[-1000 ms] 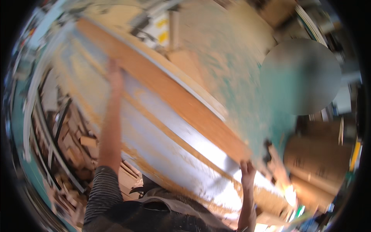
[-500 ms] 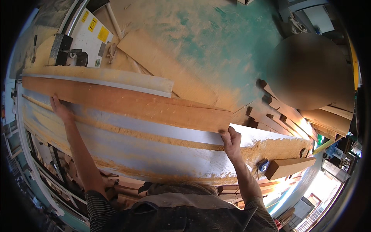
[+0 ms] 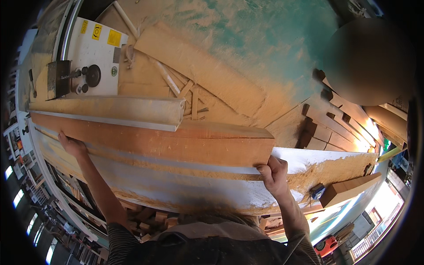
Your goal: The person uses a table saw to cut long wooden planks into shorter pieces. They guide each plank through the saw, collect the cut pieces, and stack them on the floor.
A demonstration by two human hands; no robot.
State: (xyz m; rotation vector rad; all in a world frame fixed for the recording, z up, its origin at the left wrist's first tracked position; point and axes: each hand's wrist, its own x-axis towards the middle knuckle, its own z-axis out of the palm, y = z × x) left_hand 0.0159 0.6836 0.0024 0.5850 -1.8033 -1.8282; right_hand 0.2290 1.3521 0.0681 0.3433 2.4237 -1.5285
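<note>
A long reddish-brown wooden beam (image 3: 176, 143) lies across the dusty white machine table (image 3: 212, 194), along a pale straight fence (image 3: 119, 110). At the beam's right end my right hand (image 3: 274, 176) is closed around the near corner, thumb toward me. My left hand (image 3: 74, 145) is far to the left, its outstretched fingers touching the beam's near side. Part of the beam's far side is hidden behind the fence.
A wooden block (image 3: 351, 190) and a small blue-black tape measure (image 3: 316, 191) lie at the table's right end. Beyond the fence are a white machine housing (image 3: 99, 59) with black knobs, a dusty flat board (image 3: 194, 70) and several stacked timbers (image 3: 340, 117).
My view has tilted, showing more of the housing and the beam's top. Both hands keep their places on the beam; whether the beam slid along the fence I cannot tell.
</note>
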